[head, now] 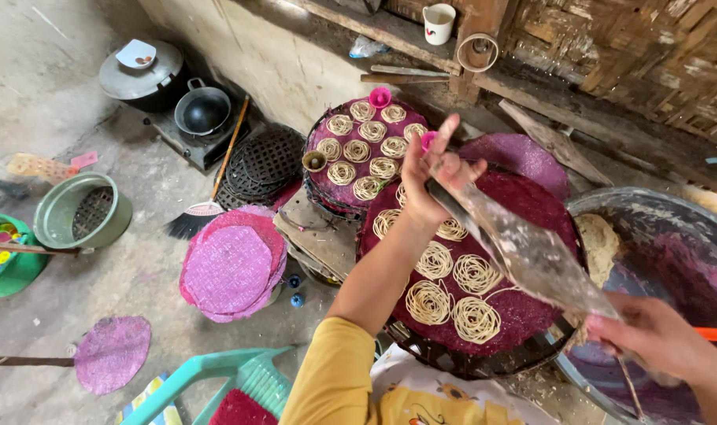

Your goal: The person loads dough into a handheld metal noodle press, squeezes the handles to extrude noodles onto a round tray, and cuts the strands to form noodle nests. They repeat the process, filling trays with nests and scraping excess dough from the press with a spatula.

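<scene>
Mustard-yellow sleeve [331,378] pushed above the elbow, white printed cloth [421,393] below, both hands bare

I'm looking down into a rustic home kitchen used for small-scale noodle making, set on a bare concrete floor [51,86]. A woven bamboo wall [650,55] stands on a rough plaster base, with a timber ledge carrying a white mug [439,22]. Low on the floor sit a gas stove [187,142] with a black wok [203,110], a lidded pot [142,75] and a hand broom [205,206]. Round purple mats [231,264] are stacked about, and 2 of them carry coiled noodle nests [362,149] laid out in rows.
</scene>
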